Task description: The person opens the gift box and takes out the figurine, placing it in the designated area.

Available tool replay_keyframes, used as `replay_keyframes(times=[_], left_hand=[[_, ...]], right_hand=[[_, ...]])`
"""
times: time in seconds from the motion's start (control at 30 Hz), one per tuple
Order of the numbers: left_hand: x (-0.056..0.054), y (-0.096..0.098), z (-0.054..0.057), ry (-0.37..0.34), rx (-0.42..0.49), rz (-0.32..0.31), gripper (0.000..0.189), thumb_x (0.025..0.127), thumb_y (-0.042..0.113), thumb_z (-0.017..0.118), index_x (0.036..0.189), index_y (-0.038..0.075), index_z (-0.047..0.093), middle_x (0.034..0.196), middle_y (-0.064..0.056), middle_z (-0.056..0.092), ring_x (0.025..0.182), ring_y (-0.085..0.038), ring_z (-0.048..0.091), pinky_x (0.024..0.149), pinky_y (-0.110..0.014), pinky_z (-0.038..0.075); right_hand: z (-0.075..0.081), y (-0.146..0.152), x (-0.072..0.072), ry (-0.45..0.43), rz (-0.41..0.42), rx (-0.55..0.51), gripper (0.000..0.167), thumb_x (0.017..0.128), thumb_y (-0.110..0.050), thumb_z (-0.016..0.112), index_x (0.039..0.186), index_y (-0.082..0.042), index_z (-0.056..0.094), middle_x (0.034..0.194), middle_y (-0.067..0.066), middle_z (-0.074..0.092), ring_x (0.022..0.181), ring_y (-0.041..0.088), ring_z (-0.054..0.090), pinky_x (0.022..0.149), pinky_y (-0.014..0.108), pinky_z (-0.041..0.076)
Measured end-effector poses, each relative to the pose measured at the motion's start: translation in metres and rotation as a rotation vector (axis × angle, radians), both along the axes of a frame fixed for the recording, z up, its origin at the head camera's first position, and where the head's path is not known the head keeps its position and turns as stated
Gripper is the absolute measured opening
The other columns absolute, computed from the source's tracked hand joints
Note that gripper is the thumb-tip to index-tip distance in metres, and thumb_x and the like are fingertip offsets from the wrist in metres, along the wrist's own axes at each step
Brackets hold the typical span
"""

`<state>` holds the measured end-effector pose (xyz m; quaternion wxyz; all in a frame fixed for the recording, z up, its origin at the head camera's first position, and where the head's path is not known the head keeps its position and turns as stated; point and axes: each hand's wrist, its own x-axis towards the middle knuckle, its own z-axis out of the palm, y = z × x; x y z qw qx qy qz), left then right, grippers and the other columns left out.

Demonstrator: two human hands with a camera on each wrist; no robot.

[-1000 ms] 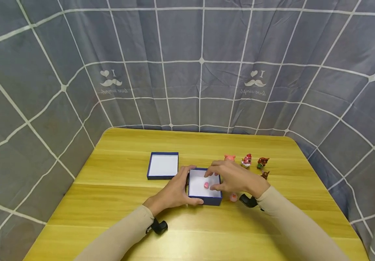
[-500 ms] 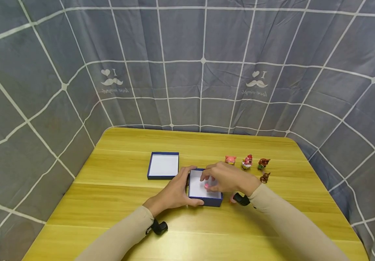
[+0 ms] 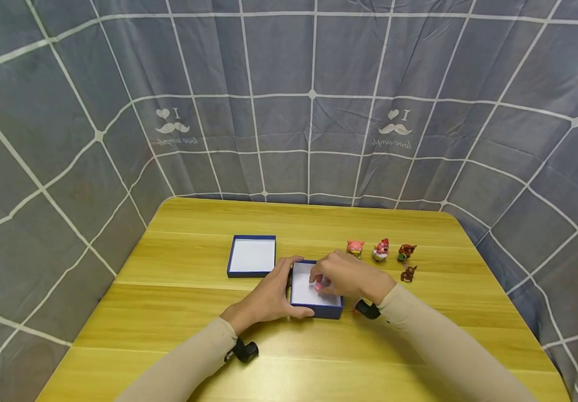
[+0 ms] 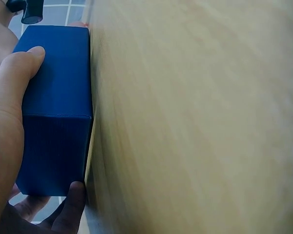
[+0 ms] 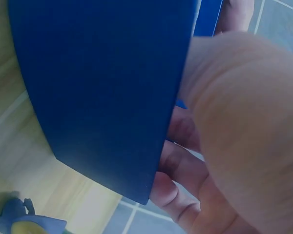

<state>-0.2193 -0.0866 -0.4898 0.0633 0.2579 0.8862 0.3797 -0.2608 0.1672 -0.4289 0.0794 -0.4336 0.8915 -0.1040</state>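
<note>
A dark blue open box (image 3: 317, 311) with a white inside stands on the table. My left hand (image 3: 267, 298) grips its left side, thumb across the front wall and fingers at the back; the left wrist view shows the thumb (image 4: 31, 61) flat on the blue wall. Inside the box is a small pink figurine (image 3: 318, 286), pinched between the thumb and fingers of my right hand (image 3: 345, 274). The right wrist view has the box's outer wall (image 5: 97, 97) filling much of it, with the right thumb reaching over the rim and hiding the figurine.
Left of the box lies its blue lid (image 3: 252, 255), white inside up. Behind and right of my right hand stand a pink figurine (image 3: 355, 248), a red-and-white one (image 3: 381, 250), a brown-and-green one (image 3: 406, 252) and a small brown one (image 3: 408, 273). A grey checked curtain (image 3: 278, 123) surrounds the table.
My right hand has moved slightly left and down into the box, and its fingers have closed around the small pink figurine. The left hand stays on the box.
</note>
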Motion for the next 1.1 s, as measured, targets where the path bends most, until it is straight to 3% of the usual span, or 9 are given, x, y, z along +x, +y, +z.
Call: replay_keyframes(times=[0.33, 0.77, 1.1], left_hand=[[0.0011, 0.0002, 0.0001, 0.001, 0.004, -0.005, 0.125, 0.085, 0.061, 0.103, 0.179, 0.017, 0.034, 0.175, -0.013, 0.048, 0.146, -0.027, 0.062, 0.128, -0.051, 0.055], [0.0021, 0.0005, -0.001, 0.002, 0.004, -0.001, 0.124, 0.085, 0.06, 0.103, 0.179, 0.017, 0.034, 0.178, -0.014, 0.047, 0.147, -0.028, 0.062, 0.128, -0.052, 0.055], [0.0019, 0.0003, 0.0011, 0.004, 0.004, -0.008, 0.123, 0.085, 0.058, 0.104, 0.178, 0.016, 0.034, 0.176, -0.015, 0.047, 0.146, -0.028, 0.062, 0.129, -0.052, 0.055]], right_hand=[[-0.0011, -0.0014, 0.0021, 0.009, -0.003, -0.028, 0.004, 0.105, -0.018, 0.091, 0.106, -0.014, 0.09, 0.1, -0.003, 0.086, 0.08, 0.004, 0.068, 0.074, 0.021, 0.057], [0.0004, 0.0017, 0.0057, -0.025, -0.015, -0.068, 0.006, 0.107, -0.014, 0.088, 0.112, -0.012, 0.09, 0.104, 0.0, 0.086, 0.085, 0.01, 0.073, 0.076, 0.022, 0.06], [0.0045, 0.0042, 0.0092, -0.051, -0.013, -0.099, 0.011, 0.108, -0.013, 0.086, 0.119, -0.012, 0.089, 0.115, 0.0, 0.088, 0.091, 0.003, 0.071, 0.083, 0.024, 0.064]])
